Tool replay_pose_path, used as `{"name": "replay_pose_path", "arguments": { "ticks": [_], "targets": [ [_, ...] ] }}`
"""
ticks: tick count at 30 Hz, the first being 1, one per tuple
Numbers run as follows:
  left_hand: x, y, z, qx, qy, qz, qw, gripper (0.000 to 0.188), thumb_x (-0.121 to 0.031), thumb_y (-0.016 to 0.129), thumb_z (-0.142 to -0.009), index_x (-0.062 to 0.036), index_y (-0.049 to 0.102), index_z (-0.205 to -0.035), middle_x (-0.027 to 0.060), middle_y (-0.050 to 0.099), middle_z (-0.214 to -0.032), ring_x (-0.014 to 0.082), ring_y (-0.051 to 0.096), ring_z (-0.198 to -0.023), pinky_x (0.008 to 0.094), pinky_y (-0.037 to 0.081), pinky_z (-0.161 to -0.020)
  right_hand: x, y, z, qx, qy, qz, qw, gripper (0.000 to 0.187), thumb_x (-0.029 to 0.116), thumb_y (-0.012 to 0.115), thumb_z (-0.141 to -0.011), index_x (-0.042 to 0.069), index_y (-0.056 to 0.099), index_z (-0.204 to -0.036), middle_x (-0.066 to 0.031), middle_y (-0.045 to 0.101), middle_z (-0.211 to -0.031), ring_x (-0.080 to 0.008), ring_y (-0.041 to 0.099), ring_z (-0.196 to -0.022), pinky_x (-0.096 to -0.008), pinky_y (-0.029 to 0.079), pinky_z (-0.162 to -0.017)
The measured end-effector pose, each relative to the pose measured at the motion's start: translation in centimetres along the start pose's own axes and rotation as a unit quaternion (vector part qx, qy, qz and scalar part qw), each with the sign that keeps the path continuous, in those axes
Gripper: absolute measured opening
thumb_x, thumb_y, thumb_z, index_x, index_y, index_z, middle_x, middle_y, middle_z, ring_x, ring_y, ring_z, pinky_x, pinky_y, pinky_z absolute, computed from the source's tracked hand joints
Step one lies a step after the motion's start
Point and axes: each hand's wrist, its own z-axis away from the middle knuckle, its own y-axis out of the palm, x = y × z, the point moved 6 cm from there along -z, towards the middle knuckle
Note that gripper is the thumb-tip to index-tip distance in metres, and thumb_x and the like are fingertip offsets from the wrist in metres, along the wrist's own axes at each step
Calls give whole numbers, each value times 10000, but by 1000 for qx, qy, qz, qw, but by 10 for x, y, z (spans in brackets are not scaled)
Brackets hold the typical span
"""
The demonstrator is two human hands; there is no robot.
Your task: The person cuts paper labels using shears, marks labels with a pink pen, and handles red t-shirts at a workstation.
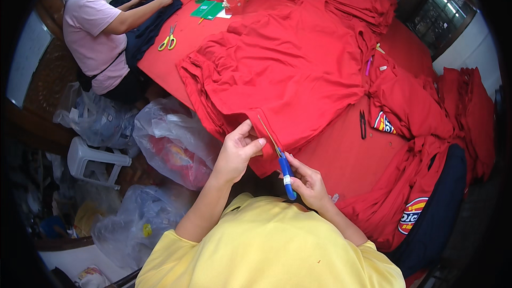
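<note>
A pile of red garments lies in front of me on a red-topped table, its near edge hanging toward my body. My left hand is closed in a pinch on the hem of the top red garment. In my right hand I hold scissors with blue handles. Their narrow blades point up and away from me, lying along the garment's edge beside my left fingertips. The fingers of the right hand partly hide behind the handles.
Black thread snips rest right of the pile. Yellow-handled scissors and a red tape dispenser sit farther off. Folded red garments are stacked at right. Plastic bags and a white stool stand left. A co-worker handles dark cloth.
</note>
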Motion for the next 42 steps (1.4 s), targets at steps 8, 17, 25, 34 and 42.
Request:
{"name": "replay_pose_path", "arguments": {
  "ticks": [8, 17, 25, 34, 42],
  "targets": [
    [1, -1, 0, -44, 23, 6, 999, 369, 16, 574, -873, 23, 530, -1239, 35, 597, -1067, 63, 556, -899, 211, 452, -767, -11, -10, 2, 6, 107, 0, 994, 478, 46, 567, -903, 4, 449, -1365, -149, 614, -1147, -127, 583, -1010, -272, 463, -885],
    [-4, 4, 8, -23, 21, -72, 997, 467, 37, 568, -865, 35, 446, -1315, 94, 596, -1125, 152, 606, -1001, 311, 515, -888, 0, -4, -6, -3, -6, 7, 1000, 501, 61, 590, -885, 2, 450, -1363, -166, 617, -1152, -133, 586, -1026, -278, 470, -871],
    [3, -20, -1, -66, 91, -60, 992, 386, 31, 550, -880, 31, 496, -1262, 74, 602, -1125, 147, 584, -1037, 292, 465, -896, -2, -10, -5, 0, 4, 110, 994, 515, 86, 629, -869, 4, 463, -1350, -169, 641, -1102, -163, 624, -976, -275, 473, -865],
    [0, -3, 6, -21, 30, -26, 999, 480, 65, 580, -846, 20, 467, -1310, 80, 591, -1163, 140, 583, -1025, 281, 467, -911, 20, -5, -15, -5, -77, 180, 981, 524, 91, 635, -866, 7, 458, -1352, -175, 643, -1048, -192, 645, -889, -308, 497, -813],
    [10, -15, -1, -51, 39, 49, 997, 473, 66, 571, -849, 13, 467, -1308, 75, 581, -1175, 149, 566, -1069, 290, 464, -924, 20, -8, -12, -4, -28, 234, 972, 508, 91, 626, -872, 6, 464, -1346, -185, 640, -1017, -191, 638, -832, -301, 504, -756]
  ]
}}
